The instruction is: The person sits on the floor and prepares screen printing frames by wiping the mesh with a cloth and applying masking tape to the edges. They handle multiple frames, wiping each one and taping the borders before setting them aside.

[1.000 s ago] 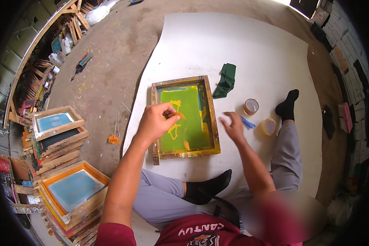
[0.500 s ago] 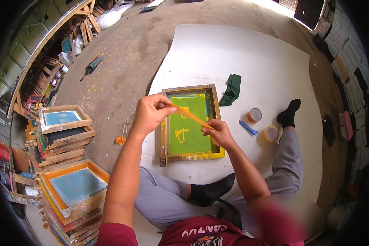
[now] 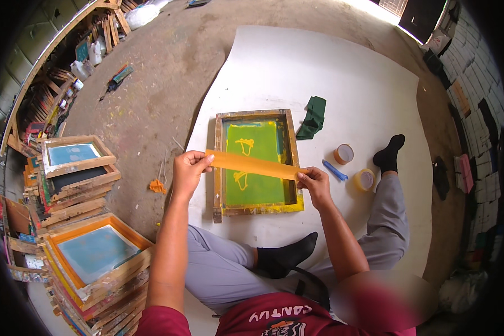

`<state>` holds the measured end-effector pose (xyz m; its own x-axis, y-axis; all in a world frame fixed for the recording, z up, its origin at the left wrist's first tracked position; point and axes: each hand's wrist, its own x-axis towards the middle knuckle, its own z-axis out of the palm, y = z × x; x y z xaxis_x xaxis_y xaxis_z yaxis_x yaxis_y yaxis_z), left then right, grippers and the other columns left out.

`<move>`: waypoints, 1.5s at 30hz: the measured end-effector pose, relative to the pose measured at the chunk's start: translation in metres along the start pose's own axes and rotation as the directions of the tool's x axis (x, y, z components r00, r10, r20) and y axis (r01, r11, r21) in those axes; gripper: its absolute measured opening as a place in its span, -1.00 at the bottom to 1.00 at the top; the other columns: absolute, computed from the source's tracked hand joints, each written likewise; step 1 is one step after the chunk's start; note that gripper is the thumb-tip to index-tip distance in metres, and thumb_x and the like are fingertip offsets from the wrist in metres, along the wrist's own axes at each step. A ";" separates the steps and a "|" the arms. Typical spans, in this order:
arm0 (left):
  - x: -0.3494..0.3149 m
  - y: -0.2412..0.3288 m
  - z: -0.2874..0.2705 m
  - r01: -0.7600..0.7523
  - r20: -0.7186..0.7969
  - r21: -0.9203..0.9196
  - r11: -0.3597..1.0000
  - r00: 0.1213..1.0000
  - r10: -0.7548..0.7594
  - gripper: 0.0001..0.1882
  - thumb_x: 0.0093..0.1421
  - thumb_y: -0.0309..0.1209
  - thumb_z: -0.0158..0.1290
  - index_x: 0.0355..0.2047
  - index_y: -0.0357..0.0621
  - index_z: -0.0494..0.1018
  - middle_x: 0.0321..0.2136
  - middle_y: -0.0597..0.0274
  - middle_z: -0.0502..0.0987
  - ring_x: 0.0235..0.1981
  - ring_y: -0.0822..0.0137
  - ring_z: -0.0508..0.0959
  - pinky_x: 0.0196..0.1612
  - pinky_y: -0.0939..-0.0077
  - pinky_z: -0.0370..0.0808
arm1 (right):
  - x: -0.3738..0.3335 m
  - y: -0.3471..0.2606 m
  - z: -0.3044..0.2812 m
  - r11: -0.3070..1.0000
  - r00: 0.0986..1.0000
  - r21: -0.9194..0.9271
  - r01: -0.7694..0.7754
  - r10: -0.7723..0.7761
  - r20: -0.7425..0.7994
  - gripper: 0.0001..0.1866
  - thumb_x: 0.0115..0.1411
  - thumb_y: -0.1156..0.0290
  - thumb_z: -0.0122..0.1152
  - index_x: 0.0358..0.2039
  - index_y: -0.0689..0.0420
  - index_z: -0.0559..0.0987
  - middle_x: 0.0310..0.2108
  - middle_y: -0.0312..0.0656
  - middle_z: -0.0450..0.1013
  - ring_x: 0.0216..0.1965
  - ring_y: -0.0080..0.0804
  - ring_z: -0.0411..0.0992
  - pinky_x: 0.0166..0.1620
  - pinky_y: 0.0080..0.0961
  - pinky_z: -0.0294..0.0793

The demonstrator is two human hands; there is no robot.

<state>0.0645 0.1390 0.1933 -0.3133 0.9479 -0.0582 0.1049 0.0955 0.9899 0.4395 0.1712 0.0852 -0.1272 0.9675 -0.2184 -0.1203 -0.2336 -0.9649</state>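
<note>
A strip of orange-brown tape (image 3: pixel 255 166) is stretched between my two hands, its broad face toward me. My left hand (image 3: pixel 191 168) pinches the left end between thumb and fingers. At the right end, slightly lower, my right hand (image 3: pixel 315 183) grips it the same way. Beneath the strip lies a wooden-framed printing screen (image 3: pixel 289 140) with green mesh and yellow outlined shapes; the tape covers part of its middle. Whether the strip touches the frame is hard to tell. A brown tape roll (image 3: pixel 344 154) and a yellowish tape roll (image 3: pixel 365 180) are right of the screen.
A blue cutter-like tool (image 3: pixel 335 170) and a folded dark green cloth (image 3: pixel 312 118) lie on the white sheet (image 3: pixel 325 67). Stacked wooden screens (image 3: pixel 98 255) rise at left, near a crumpled orange scrap (image 3: pixel 157 186). My black-socked feet (image 3: pixel 288 256) flank the work.
My hands have moved apart, mainly outward to left and right. The tape, twisted and narrow before, is now longer, flatter and nearly level across the screen.
</note>
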 end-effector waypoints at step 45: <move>-0.040 -0.166 -0.008 0.215 0.073 0.286 0.934 0.967 -0.245 -0.75 0.28 -0.54 0.25 -0.09 -0.21 0.46 -0.48 0.28 0.64 -0.48 0.57 0.55 -0.39 0.60 0.44 | -0.020 0.070 -0.019 0.649 0.989 -0.750 0.129 -0.137 0.051 -0.89 0.23 0.53 0.28 -0.23 0.17 0.69 -0.26 -0.01 0.63 -0.23 0.03 0.61 -0.14 -0.21 0.59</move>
<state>0.0517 0.0832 0.0324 -0.2594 0.9151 -0.3087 0.3003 0.3802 0.8748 0.4520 0.1374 0.0197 -0.1598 0.9842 -0.0764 0.6442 0.0454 -0.7635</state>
